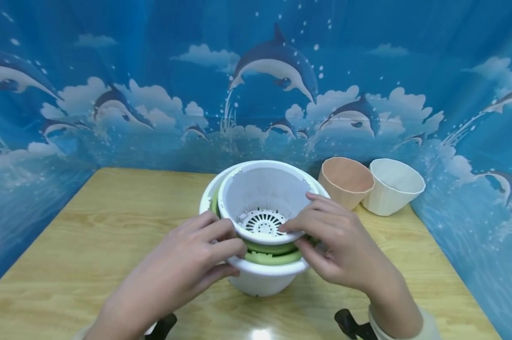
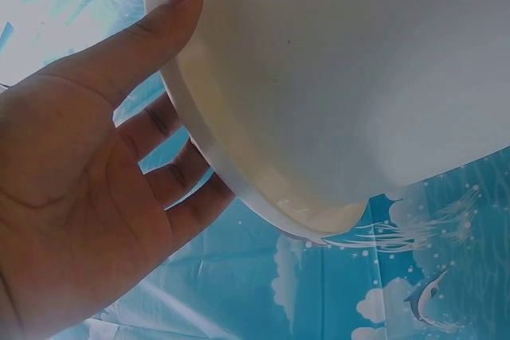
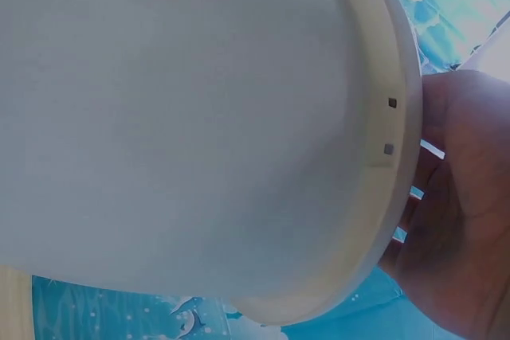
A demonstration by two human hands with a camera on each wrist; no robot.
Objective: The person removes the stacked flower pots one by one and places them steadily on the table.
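A stack of nested flower pots stands on the wooden table in front of me. Outermost is a large white pot (image 1: 262, 284), and green pot rims (image 1: 273, 259) show inside it. On top sits a smaller white pot (image 1: 260, 182) with a slotted drainage base, its rim raised above the green. My left hand (image 1: 200, 250) grips the large pot's rim at the near left; in the left wrist view its thumb (image 2: 147, 41) lies against the outer wall. At the near right, my right hand (image 1: 332, 238) pinches the smaller white pot's rim, fingers inside and thumb below.
At the back right of the table (image 1: 124, 226), an orange pot (image 1: 345, 182) and a cream-white pot (image 1: 394, 189) stand side by side, close to the stack. A blue dolphin-print curtain (image 1: 175, 85) surrounds the table at the back and sides.
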